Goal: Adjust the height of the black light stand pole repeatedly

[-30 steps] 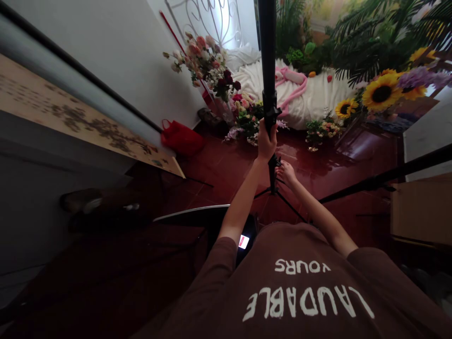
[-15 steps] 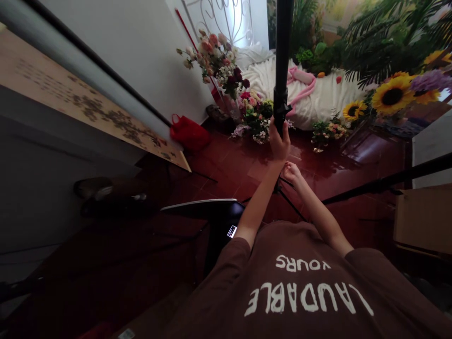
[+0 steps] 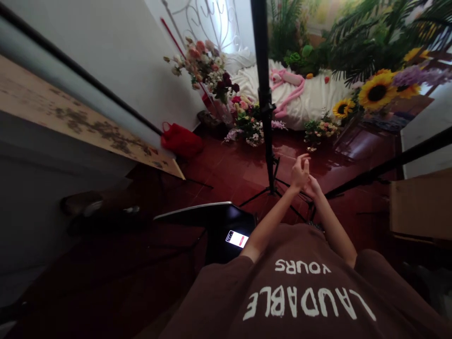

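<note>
black tripod stand [image 3: 264, 99] already upright on red floor [image 3: 219, 172], neither hand on it, so looks like that much is done; what's left, hard to judge from here
left hand [image 3: 300, 175] near stand but off it, grip loosely uncurled, nothing visible in it
right hand [image 3: 312, 188] partly behind left, grip half hidden, no clue if clenched

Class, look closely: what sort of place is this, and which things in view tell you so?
Probably an indoor photo studio: sunflowers beside draped white cloth look like a set, and a tall black stand rises in front.
</note>
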{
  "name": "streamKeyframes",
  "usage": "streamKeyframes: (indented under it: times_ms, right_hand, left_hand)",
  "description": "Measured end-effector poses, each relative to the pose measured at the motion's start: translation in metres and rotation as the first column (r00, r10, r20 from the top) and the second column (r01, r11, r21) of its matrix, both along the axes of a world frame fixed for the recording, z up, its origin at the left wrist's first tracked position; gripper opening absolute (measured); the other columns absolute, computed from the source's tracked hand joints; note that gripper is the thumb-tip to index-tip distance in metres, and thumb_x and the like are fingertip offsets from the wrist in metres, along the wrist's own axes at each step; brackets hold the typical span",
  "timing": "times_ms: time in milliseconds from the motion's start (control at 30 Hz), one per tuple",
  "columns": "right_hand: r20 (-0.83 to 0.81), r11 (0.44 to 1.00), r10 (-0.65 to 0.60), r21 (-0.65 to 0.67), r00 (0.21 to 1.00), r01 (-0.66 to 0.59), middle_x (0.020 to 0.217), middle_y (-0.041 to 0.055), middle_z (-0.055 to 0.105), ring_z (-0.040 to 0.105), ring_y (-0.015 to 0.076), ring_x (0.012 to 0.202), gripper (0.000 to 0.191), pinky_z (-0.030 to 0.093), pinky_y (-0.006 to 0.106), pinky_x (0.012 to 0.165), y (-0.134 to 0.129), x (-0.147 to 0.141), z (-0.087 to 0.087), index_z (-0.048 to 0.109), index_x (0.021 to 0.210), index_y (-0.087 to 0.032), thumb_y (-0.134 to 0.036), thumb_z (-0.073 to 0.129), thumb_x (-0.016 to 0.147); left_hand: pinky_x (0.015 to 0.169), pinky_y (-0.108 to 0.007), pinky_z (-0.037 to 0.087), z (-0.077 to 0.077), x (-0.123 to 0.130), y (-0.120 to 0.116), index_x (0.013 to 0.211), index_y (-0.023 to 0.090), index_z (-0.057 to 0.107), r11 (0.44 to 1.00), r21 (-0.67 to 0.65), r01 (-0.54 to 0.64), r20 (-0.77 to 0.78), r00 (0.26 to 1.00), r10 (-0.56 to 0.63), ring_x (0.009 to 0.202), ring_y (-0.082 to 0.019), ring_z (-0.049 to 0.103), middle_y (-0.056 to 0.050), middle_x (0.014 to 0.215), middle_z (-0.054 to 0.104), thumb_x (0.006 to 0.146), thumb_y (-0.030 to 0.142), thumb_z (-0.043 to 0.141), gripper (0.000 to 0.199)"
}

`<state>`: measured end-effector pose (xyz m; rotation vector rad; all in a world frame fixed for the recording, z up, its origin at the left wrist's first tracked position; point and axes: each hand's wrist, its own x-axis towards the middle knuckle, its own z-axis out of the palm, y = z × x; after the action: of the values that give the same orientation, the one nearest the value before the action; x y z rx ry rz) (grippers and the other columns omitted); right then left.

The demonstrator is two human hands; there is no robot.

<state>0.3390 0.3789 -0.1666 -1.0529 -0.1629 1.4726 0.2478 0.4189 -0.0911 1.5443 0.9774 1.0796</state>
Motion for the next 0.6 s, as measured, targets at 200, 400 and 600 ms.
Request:
streamKeyframes:
  times_ms: [200,400,600]
  right_hand:
    - [0.004,0.927,-0.360,-0.108,0.933,0.358,0.072,-0.0042,0.073,0.069,0.0080,0.060,0.010,0.059,0.018,0.058,-0.085,0.059,0.015,0.059,0.086,-0.023,-0.016,0.054,0.087]
    - [0.205,0.827,-0.549,-0.006,0.810,0.562,0.070,-0.0056,0.071,0.065,0.0077,0.055,0.008,0.053,0.017,0.052,-0.150,0.131,0.047,0.060,0.087,-0.025,-0.031,0.057,0.092]
    - [0.433,0.909,-0.344,-0.069,0.833,0.411,0.066,0.0008,0.066,0.060,0.0105,0.053,0.040,0.047,0.019,0.048,-0.176,0.196,0.103,0.056,0.082,-0.022,-0.061,0.058,0.093]
  left_hand:
    - [0.099,-0.035,0.051,0.001,0.055,-0.033,0.108,0.021,0.067,0.919,0.025,0.393,-0.084,0.917,-0.390,0.096,-0.018,0.073,-0.006,0.101,0.078,0.099,0.040,0.052,0.026]
    - [0.105,-0.037,0.048,0.005,0.121,-0.061,0.118,0.019,0.063,0.839,0.224,0.495,-0.031,0.864,-0.502,0.116,-0.022,0.065,-0.013,0.122,0.070,0.100,0.049,0.046,0.039]
    - [0.103,-0.039,0.048,-0.005,0.185,-0.068,0.125,0.020,0.059,0.808,0.286,0.515,0.021,0.840,-0.543,0.115,-0.023,0.064,-0.014,0.119,0.068,0.100,0.055,0.040,0.047]
